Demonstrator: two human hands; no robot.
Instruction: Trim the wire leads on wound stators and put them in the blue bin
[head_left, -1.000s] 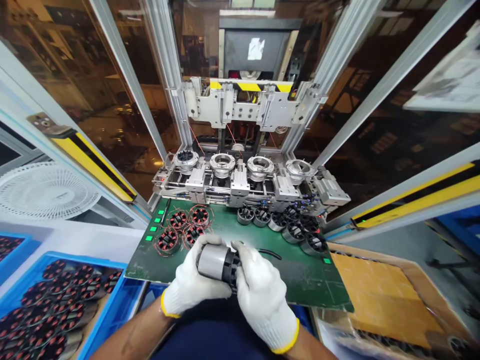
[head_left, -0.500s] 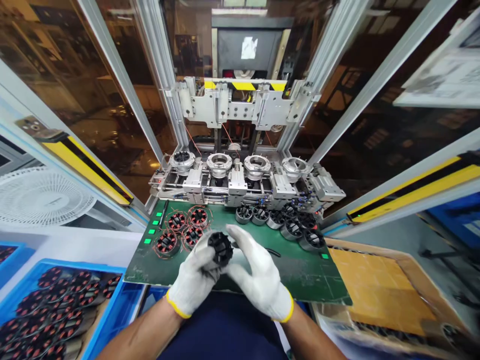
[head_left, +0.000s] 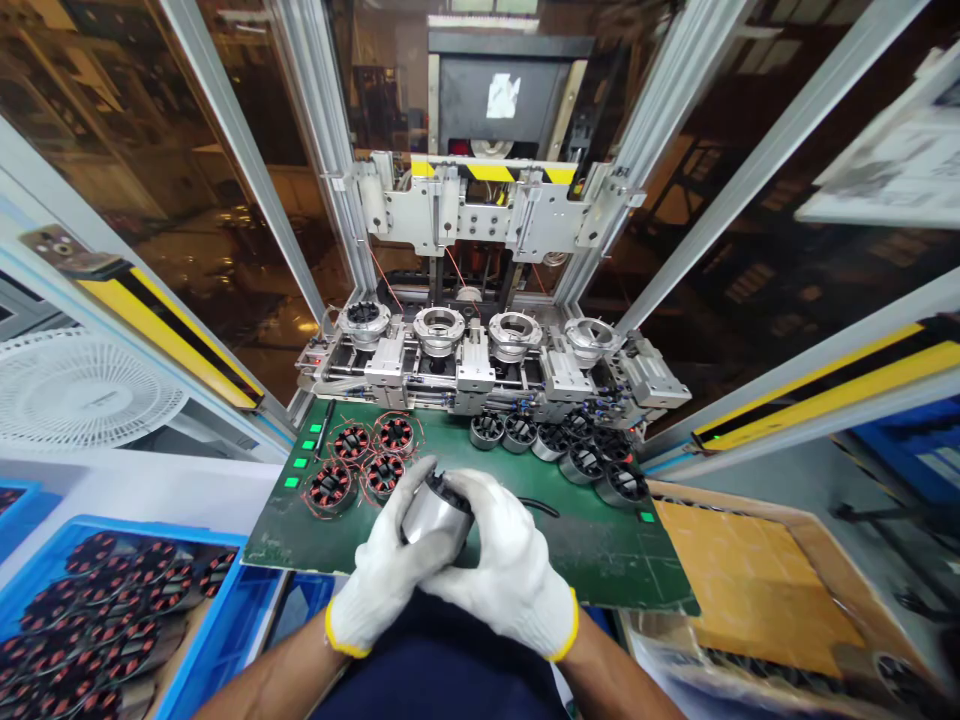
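Both gloved hands hold one grey metal cylinder (head_left: 435, 513) with a black slotted end, just above the near edge of the green work plate (head_left: 600, 555). My left hand (head_left: 386, 565) cups it from the left and below. My right hand (head_left: 510, 570) wraps over it from the right. Several red-wound stators (head_left: 365, 460) lie on the plate to the upper left of the hands. A row of empty grey cylinders (head_left: 559, 445) stands at the plate's back right.
Behind the plate a machine carries a row of round metal fixtures (head_left: 476, 335) under a grey press head (head_left: 480, 205). A blue bin (head_left: 112, 620) of red-wound stators sits at lower left, a cardboard box (head_left: 757, 580) at right, a white fan (head_left: 82, 385) at far left.
The cylinder has been turned in my hands: a second ago it lay sideways, then its black end faced me, and now its grey wall faces me with the black end tilted away.
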